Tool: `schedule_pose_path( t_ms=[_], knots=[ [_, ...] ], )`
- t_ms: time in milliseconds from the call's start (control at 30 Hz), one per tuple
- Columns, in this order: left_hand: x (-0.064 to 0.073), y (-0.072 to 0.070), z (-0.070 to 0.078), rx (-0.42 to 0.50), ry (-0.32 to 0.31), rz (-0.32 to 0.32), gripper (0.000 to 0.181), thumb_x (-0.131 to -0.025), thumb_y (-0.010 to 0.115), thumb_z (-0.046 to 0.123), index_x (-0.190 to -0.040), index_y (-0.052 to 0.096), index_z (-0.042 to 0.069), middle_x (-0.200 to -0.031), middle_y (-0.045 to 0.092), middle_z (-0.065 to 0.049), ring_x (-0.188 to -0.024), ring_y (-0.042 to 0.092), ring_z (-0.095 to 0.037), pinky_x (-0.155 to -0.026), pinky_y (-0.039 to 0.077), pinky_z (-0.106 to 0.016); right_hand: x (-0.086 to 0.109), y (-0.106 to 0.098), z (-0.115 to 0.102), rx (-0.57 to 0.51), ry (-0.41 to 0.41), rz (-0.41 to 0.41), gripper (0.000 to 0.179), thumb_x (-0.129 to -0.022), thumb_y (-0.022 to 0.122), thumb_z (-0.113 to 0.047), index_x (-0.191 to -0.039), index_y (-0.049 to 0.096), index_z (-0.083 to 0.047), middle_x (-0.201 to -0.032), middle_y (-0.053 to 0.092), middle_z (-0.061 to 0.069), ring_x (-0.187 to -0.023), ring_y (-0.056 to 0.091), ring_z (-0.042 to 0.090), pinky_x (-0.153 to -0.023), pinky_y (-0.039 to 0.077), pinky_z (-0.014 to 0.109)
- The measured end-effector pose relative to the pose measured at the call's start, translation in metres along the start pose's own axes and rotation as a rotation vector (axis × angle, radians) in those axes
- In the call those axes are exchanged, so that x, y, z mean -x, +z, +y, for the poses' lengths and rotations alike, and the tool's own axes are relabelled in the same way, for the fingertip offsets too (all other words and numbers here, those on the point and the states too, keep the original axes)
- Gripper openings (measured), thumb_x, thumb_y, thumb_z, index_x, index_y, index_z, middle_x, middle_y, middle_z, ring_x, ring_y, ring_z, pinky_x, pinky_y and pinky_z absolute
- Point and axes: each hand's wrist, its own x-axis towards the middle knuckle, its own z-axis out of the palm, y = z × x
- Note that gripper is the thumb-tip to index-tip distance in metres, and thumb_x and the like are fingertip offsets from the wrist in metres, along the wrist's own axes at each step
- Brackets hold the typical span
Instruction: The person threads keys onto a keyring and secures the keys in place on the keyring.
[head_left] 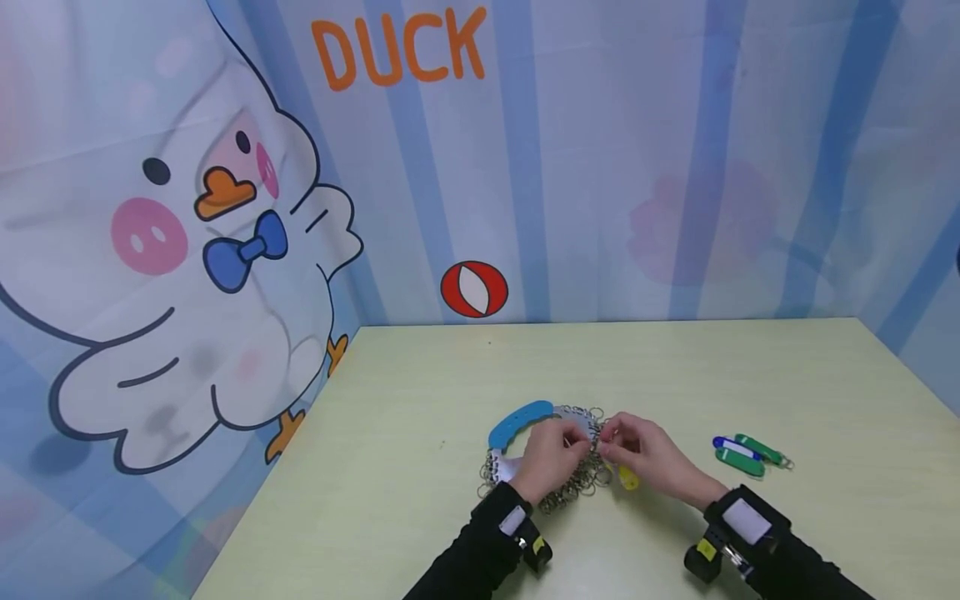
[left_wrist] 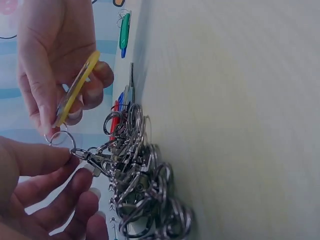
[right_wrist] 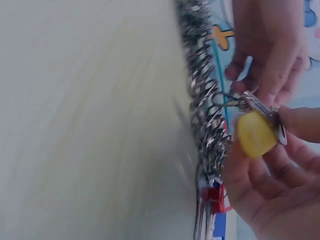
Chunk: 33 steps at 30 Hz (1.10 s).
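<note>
A round holder with a blue handle [head_left: 521, 419] lies on the table, its rim hung with many metal key rings and clasps [left_wrist: 145, 185]. My left hand [head_left: 553, 457] is over the holder, pinching a small key ring [left_wrist: 64, 139] that joins a swivel clasp [left_wrist: 95, 161]. From the right, my right hand [head_left: 643, 450] holds a yellow key tag [right_wrist: 256, 134], with a flat metal piece [right_wrist: 265, 114] beside it. The two hands almost meet at the ring. How the tag and the ring are linked cannot be made out.
Green key tags [head_left: 738, 461] and a blue one [head_left: 726, 446] lie together on the table [head_left: 825, 375] to the right. Red and blue items [right_wrist: 216, 199] show by the holder in the right wrist view. A printed duck curtain [head_left: 600, 167] stands behind the table.
</note>
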Motion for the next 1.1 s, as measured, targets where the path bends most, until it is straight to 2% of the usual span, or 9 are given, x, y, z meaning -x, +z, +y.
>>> schedule_pose_path(
  t_ms=[67,167,267,400,500,600,767,933,1100],
  knots=[
    [0.000,-0.001,-0.001,0.013,0.038,-0.026,0.008,-0.087,0.065,0.006,-0.081,0.069,0.007,-0.075,0.067,0.000,-0.066,0.049,0.002,-0.060,0.041,-0.013,0.000,-0.002,0.001,-0.102,0.069,-0.034,0.028,-0.093,0.063,-0.023,-0.110,0.055,-0.002,-0.090,0.063,0.014,-0.076,0.061,0.015,-0.066,0.048,0.025],
    [0.000,-0.002,-0.002,0.029,0.074,-0.071,0.006,-0.089,0.063,0.007,-0.085,0.067,0.008,-0.080,0.067,-0.002,-0.069,0.050,0.002,-0.063,0.041,-0.013,0.000,-0.006,0.001,-0.236,0.143,-0.080,0.042,-0.090,0.067,-0.023,-0.119,0.048,0.003,-0.096,0.062,0.017,-0.079,0.063,0.021,-0.068,0.052,0.030],
    [0.001,-0.001,-0.003,0.027,0.090,-0.100,0.004,-0.090,0.063,0.009,-0.088,0.067,0.007,-0.084,0.068,-0.003,-0.071,0.051,0.002,-0.065,0.042,-0.013,0.000,-0.008,-0.001,-0.308,0.155,-0.101,0.049,-0.088,0.069,-0.016,-0.123,0.043,0.007,-0.094,0.062,0.014,-0.074,0.063,0.019,-0.067,0.053,0.031],
    [0.001,0.000,-0.004,0.027,0.081,-0.139,0.007,-0.087,0.065,0.007,-0.094,0.066,0.007,-0.088,0.070,-0.004,-0.073,0.054,0.001,-0.066,0.043,-0.013,0.001,-0.011,-0.004,-0.338,0.175,-0.076,0.048,-0.088,0.069,-0.013,-0.122,0.043,0.006,-0.092,0.066,0.009,-0.073,0.062,0.016,-0.067,0.053,0.029],
    [0.001,-0.001,-0.004,0.020,0.081,-0.165,0.016,-0.083,0.067,0.003,-0.098,0.065,0.007,-0.090,0.070,-0.006,-0.073,0.055,0.001,-0.066,0.044,-0.013,0.001,-0.014,-0.003,-0.332,0.186,-0.067,0.046,-0.088,0.069,-0.016,-0.120,0.045,0.005,-0.091,0.068,0.011,-0.073,0.063,0.017,-0.069,0.053,0.031],
    [0.001,-0.001,-0.004,0.011,0.074,-0.161,0.018,-0.082,0.069,0.002,-0.099,0.065,0.007,-0.090,0.070,-0.006,-0.072,0.055,0.000,-0.065,0.043,-0.013,0.001,-0.016,-0.002,-0.310,0.209,-0.045,0.045,-0.088,0.070,-0.023,-0.118,0.049,0.004,-0.091,0.070,0.013,-0.073,0.062,0.018,-0.069,0.053,0.031],
    [0.001,-0.003,-0.003,0.039,0.013,-0.143,0.018,-0.084,0.070,0.004,-0.102,0.065,0.006,-0.091,0.070,-0.008,-0.073,0.054,-0.002,-0.065,0.042,-0.014,0.001,-0.019,0.002,-0.343,0.266,-0.002,0.040,-0.093,0.064,-0.024,-0.119,0.054,0.005,-0.094,0.071,0.012,-0.071,0.061,0.014,-0.065,0.053,0.028],
    [0.001,-0.003,-0.003,0.048,-0.013,-0.135,0.019,-0.084,0.070,0.004,-0.102,0.064,0.006,-0.089,0.068,-0.006,-0.073,0.052,-0.002,-0.066,0.042,-0.015,0.003,-0.020,0.006,-0.374,0.309,-0.001,0.036,-0.098,0.054,-0.020,-0.122,0.052,0.008,-0.090,0.070,0.010,-0.067,0.059,0.011,-0.058,0.050,0.025],
    [0.001,-0.002,-0.003,0.051,-0.020,-0.126,0.018,-0.084,0.070,0.002,-0.102,0.064,0.006,-0.088,0.067,-0.006,-0.073,0.051,-0.002,-0.065,0.042,-0.016,0.003,-0.019,0.011,-0.366,0.312,-0.015,0.035,-0.099,0.054,-0.020,-0.120,0.052,0.008,-0.087,0.070,0.008,-0.064,0.059,0.010,-0.057,0.050,0.024]
  ],
)
